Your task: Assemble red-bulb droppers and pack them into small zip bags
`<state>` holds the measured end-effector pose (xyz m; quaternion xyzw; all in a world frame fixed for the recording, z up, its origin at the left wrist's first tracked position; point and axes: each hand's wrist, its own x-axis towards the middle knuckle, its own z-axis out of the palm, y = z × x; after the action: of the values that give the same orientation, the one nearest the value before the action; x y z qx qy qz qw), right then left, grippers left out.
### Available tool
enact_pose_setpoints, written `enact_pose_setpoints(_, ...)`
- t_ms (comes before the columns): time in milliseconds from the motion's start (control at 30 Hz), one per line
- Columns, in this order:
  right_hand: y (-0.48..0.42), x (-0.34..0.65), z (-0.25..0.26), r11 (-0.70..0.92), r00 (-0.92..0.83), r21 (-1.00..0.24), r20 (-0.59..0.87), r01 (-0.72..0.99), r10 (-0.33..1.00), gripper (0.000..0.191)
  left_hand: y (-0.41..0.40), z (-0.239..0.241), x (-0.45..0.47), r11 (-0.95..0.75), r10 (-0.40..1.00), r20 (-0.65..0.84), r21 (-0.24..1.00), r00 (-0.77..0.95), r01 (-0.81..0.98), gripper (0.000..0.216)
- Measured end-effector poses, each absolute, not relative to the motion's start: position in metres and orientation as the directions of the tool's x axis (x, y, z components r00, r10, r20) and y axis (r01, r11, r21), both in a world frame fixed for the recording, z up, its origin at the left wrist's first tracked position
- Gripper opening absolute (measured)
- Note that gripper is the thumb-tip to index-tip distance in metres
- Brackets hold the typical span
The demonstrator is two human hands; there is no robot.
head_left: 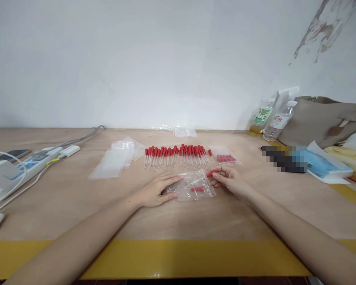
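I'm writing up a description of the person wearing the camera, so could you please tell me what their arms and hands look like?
The left hand and right hand are ungloved. The left forearm and right forearm are bare, with no sleeve in view. No watch, bracelet or ring can be made out on either side.

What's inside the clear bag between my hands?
One red bulb shows inside the clear bag. Your left hand covers part of its left side, so anything beneath that hand is hidden.
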<state>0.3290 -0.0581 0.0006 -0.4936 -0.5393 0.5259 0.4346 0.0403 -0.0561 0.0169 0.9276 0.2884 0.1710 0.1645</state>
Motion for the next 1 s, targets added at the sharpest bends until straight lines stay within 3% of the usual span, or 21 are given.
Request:
enact_pose_setpoints(133, -0.057, 0.341, 0.009, 0.112, -0.28, -0.904, -0.009, 0.413, 0.96, 0.025, -0.057, 0.018, 0.041, -0.78, 0.589, 0.224, 0.406, 0.776, 0.476, 0.052)
enact_pose_setpoints(267, -0.055, 0.341, 0.012, 0.289, -0.339, -0.78, 0.105, 0.555, 0.935, 0.019, -0.056, 0.017, 0.041, -0.785, 0.585, 0.23, 0.4, 0.777, 0.473, 0.052)
enact_pose_setpoints(500, -0.056, 0.359, 0.023, 0.317, -0.487, -0.753, -0.006, 0.577, 0.873, 0.017, -0.055, 0.015, 0.04, -0.782, 0.588, 0.234, 0.409, 0.774, 0.47, 0.052)
enact_pose_setpoints(767, -0.055, 0.321, 0.008, 0.368, -0.454, -0.821, 0.152, 0.437, 0.878, 0.029, -0.055, 0.015, 0.041, -0.772, 0.599, 0.226, 0.418, 0.768, 0.479, 0.052)
enact_pose_setpoints(933, -0.054, 0.31, -0.001, 0.484, -0.446, -0.731, 0.271, 0.481, 0.853, 0.028, -0.055, 0.014, 0.041, -0.772, 0.601, 0.222, 0.41, 0.768, 0.485, 0.052)
enact_pose_setpoints(1000, -0.053, 0.313, 0.0, 0.502, -0.497, -0.717, 0.247, 0.483, 0.832, 0.029, -0.054, 0.014, 0.041, -0.772, 0.6, 0.217, 0.41, 0.77, 0.486, 0.05)
